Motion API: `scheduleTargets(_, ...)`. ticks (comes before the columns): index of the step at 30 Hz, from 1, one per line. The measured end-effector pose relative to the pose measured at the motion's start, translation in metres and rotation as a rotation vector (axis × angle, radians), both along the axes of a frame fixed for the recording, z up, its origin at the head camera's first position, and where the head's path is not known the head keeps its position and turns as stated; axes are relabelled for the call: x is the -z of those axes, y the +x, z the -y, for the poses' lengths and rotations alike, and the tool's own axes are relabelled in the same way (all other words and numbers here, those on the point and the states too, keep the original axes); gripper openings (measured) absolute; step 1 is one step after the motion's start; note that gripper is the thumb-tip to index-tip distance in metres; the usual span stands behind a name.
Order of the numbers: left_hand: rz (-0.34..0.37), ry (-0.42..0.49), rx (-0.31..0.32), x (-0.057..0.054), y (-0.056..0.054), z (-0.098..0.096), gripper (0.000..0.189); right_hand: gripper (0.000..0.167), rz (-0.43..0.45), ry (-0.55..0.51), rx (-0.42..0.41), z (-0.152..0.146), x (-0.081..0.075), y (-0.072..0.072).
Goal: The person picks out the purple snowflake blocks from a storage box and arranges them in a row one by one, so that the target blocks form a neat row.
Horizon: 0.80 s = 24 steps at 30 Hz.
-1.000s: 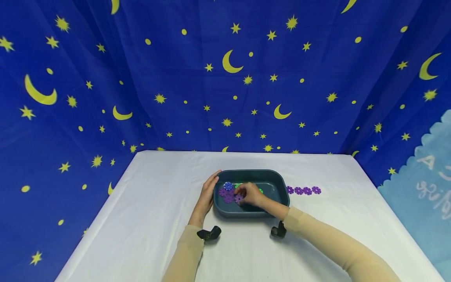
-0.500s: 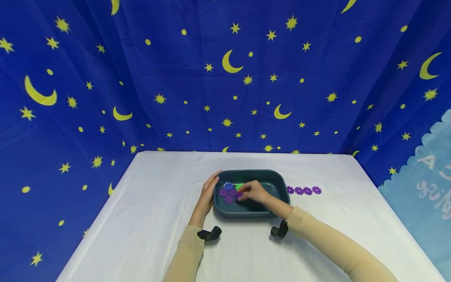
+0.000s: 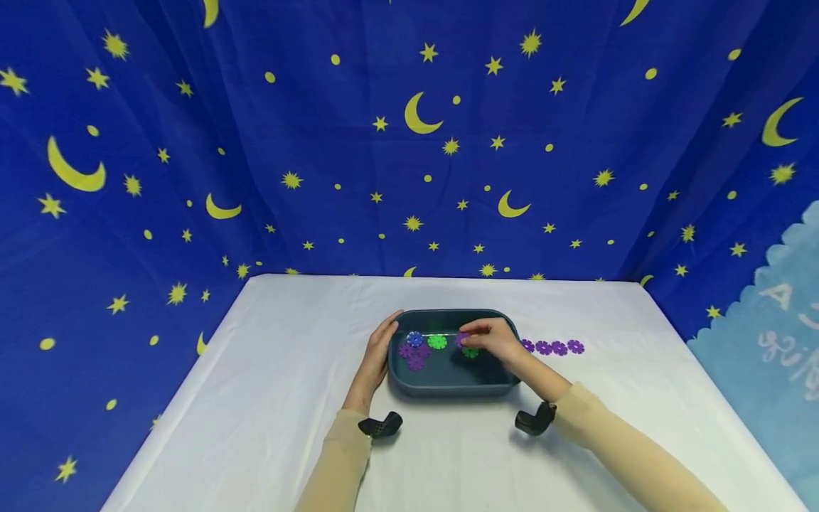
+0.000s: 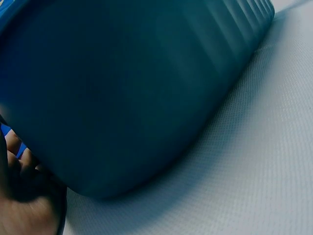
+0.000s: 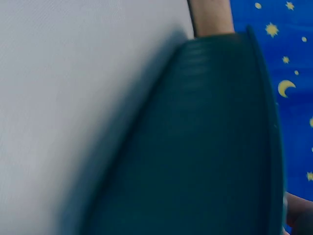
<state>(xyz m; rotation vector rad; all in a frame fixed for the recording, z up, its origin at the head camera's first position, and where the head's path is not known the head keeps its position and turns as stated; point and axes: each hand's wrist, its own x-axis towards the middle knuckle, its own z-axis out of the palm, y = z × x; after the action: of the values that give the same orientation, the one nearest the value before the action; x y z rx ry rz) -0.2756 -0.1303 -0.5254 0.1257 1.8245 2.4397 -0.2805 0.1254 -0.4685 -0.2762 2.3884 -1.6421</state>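
My right hand point(image 3: 498, 341) pinches a purple notched plastic disc point(image 3: 461, 339), over the right part of a dark teal tub point(image 3: 448, 390). A green disc point(image 3: 470, 352) shows just below those fingers, partly covered. My left hand point(image 3: 376, 355) rests along the tub's left wall, fingers stretched toward the far left corner. Inside the tub, a blue disc point(image 3: 414, 339) and several purple discs point(image 3: 416, 363) cluster at the left, with another green disc point(image 3: 437, 342) in the middle. The left wrist view shows the tub's outer wall point(image 4: 146, 98) beside the left hand's fingers point(image 4: 13, 142).
A row of several purple discs point(image 3: 559, 348) lies on the white tablecloth point(image 3: 307, 341), right of the tub. A blue curtain with moons and stars point(image 3: 473, 163) stands behind the table, and a light blue cloth point(image 3: 774, 341) hangs at the right.
My right hand has taken a purple disc from the cluster's right side and moved right with it. The middle green disc is now uncovered. My left hand has stayed in place.
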Motion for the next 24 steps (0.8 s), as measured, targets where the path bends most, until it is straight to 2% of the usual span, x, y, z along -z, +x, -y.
scheduleTargets(2, 0.009, 0.016, -0.007, 0.006, -0.003, 0.0, 0.046, 0.031, 0.003, -0.002, 0.033, -0.009, -0.002, 0.0)
scheduleTargets(6, 0.009, 0.018, -0.03, 0.009, -0.004, -0.002, 0.047, 0.033, 0.003, -0.036, 0.087, -0.025, -0.005, 0.0)
scheduleTargets(11, 0.0, 0.011, -0.045, 0.01, -0.004, -0.002, 0.049, 0.036, -0.014, -0.128, 0.13, -0.044, -0.009, 0.002)
scheduleTargets(19, -0.004, 0.02, -0.031, 0.008, -0.005, -0.003, 0.05, 0.043, -0.053, -0.193, 0.249, -0.083, -0.01, 0.007)
scheduleTargets(21, -0.003, 0.016, -0.03, 0.008, -0.005, -0.003, 0.049, 0.038, -0.059, -0.211, 0.291, -0.094, -0.007, 0.008)
scheduleTargets(24, -0.002, 0.011, -0.024, 0.007, -0.004, -0.002, 0.049, 0.017, -0.052, -0.237, 0.353, -0.112, -0.004, 0.009)
